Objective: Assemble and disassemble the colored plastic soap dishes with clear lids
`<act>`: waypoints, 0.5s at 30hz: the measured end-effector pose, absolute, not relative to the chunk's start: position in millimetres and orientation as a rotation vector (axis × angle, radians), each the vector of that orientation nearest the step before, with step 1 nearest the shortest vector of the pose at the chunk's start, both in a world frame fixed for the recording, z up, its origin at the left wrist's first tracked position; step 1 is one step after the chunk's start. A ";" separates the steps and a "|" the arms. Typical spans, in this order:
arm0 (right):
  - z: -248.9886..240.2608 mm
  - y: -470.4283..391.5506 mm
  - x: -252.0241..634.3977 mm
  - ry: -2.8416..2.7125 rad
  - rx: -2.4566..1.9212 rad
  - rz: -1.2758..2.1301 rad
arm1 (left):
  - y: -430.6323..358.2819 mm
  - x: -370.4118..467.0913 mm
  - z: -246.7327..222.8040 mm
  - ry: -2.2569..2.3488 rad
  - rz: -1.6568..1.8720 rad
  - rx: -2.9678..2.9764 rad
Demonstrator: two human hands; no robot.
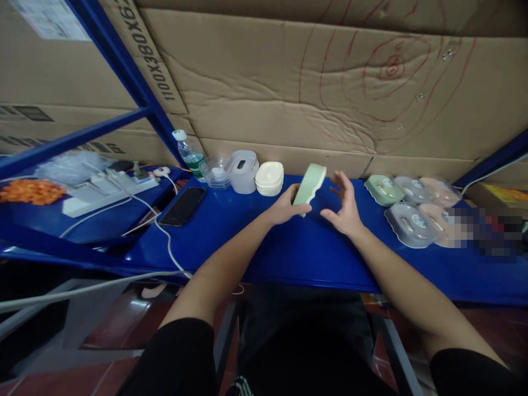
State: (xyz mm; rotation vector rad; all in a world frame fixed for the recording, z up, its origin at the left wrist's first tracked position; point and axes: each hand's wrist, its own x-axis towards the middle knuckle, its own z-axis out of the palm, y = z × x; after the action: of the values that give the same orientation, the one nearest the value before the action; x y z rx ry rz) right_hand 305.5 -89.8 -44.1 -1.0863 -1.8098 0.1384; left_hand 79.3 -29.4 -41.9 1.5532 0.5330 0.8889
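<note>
My left hand [285, 207] grips a light green scalloped-edge tray [310, 186], tilted on its side above the blue table [297, 258]. To the right of the tray, my right hand [344, 208] is raised with its fingers apart and nothing in it. Behind my left hand stands a stack of cream square bowls [270, 177], and beside it a stack of translucent grey lids [242, 171]. On the right side lie several lidded containers in green [384, 190], grey [412, 224] and pink [440, 191].
A black phone [183, 207], a water bottle [193, 157] and round clear containers [217, 173] are at the left. White cables [168, 236] run over the table edge. Further left are a power strip [109, 192] and orange pieces [32, 191]. Cardboard [264, 82] stands behind.
</note>
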 end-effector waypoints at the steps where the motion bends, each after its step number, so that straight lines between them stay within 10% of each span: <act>1: -42.6 -90.5 304.5 -1.855 -1.071 0.071 | -27.6 79.6 -42.0 0.520 0.944 1.521; 15: -33.9 -97.7 288.4 -2.304 -1.022 -0.098 | -31.8 85.7 -49.9 0.491 0.922 1.507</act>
State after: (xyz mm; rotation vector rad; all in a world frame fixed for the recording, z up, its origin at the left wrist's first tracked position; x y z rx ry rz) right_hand 288.4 -97.7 -33.9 -1.0225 -2.3045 -0.0976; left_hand 85.7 -31.8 -49.9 1.5069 0.4908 0.9221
